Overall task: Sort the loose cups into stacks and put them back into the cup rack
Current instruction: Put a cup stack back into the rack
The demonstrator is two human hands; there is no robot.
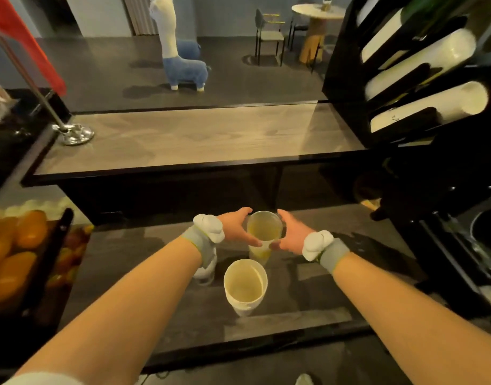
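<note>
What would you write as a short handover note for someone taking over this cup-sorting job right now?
Left hand and right hand: both closed around the clear cup stack on the lower counter.
White cup stack: standing free, nearer the person.
A third stack shows partly under the left wrist.
Cup rack, to the right, already holds white stacks.
Done: cups are stacked.
Left: load all three stacks into the rack.

Cafe or drinks bar; I'm behind the two-level counter. Cup rack loaded with white cup stacks at its right end, fruit bin at its left, round table and chair beyond it.
</note>
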